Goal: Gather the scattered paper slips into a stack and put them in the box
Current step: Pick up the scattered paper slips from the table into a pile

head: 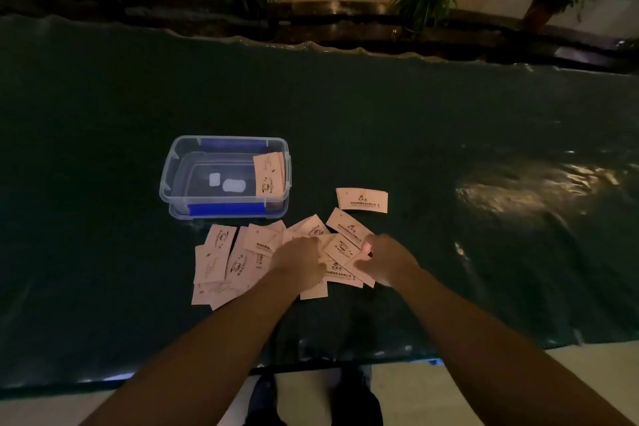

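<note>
A dark green table covering [449, 121] carries a clear plastic box [166, 180] with blue latches, positioned beyond and left of the hands; a few slips [268, 173] lean against its right inner wall. The scattered paper slips [221, 263] lie overlapped just in front of the box, with one separate slip [361, 200] to the right. The left hand [299, 261] rests curled on the pile, while the right hand [383, 258] has its fingers closed on several slips.

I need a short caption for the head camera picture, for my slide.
Both hands gather scattered paper slips beside a clear box.
</note>
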The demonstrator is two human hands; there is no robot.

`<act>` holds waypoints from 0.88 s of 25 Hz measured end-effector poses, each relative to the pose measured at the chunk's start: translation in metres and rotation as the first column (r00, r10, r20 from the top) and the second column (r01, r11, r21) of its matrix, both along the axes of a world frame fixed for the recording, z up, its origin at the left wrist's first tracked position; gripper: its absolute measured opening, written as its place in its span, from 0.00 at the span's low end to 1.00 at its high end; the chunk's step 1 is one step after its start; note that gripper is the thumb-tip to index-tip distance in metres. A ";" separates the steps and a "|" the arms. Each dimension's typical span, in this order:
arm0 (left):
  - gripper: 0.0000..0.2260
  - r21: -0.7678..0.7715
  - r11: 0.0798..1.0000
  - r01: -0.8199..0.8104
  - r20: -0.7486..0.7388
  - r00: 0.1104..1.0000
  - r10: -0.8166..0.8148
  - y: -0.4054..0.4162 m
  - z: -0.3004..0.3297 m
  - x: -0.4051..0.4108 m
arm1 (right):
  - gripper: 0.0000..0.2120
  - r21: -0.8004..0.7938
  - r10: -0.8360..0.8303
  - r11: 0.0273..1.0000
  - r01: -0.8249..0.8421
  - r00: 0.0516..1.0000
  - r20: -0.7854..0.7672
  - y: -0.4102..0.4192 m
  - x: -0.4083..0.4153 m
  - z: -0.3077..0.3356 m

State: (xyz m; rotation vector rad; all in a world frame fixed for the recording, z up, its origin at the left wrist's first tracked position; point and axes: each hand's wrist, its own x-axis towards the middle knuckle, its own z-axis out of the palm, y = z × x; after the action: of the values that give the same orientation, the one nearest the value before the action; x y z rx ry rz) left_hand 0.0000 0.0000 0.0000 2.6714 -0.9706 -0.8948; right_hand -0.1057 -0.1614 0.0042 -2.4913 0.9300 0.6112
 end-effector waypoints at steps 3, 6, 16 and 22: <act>0.17 0.041 0.999 0.025 -0.025 0.999 -0.024 -0.004 -0.013 -0.004 | 0.33 0.015 0.000 1.000 0.000 0.999 -0.036 0.007 -0.007 -0.013; 0.20 0.086 0.994 0.066 -0.016 0.998 -0.065 -0.012 -0.012 0.002 | 0.36 0.015 -0.044 0.999 0.044 0.999 -0.012 0.009 -0.008 -0.019; 0.33 0.051 0.963 0.263 0.094 0.959 -0.267 -0.071 -0.012 0.035 | 0.38 0.038 -0.111 0.993 0.112 0.993 -0.037 -0.023 -0.019 -0.012; 0.37 0.161 0.948 0.276 0.062 0.955 -0.289 -0.086 -0.019 0.043 | 0.37 0.101 -0.472 0.872 0.479 0.877 -0.091 -0.028 -0.009 -0.017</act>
State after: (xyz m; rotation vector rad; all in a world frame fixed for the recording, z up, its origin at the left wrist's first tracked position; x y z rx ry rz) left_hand 0.0425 -0.0862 -0.0190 2.7595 -1.3870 -0.9483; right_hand -0.1144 -0.1892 -0.0127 -2.0297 1.4252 0.5581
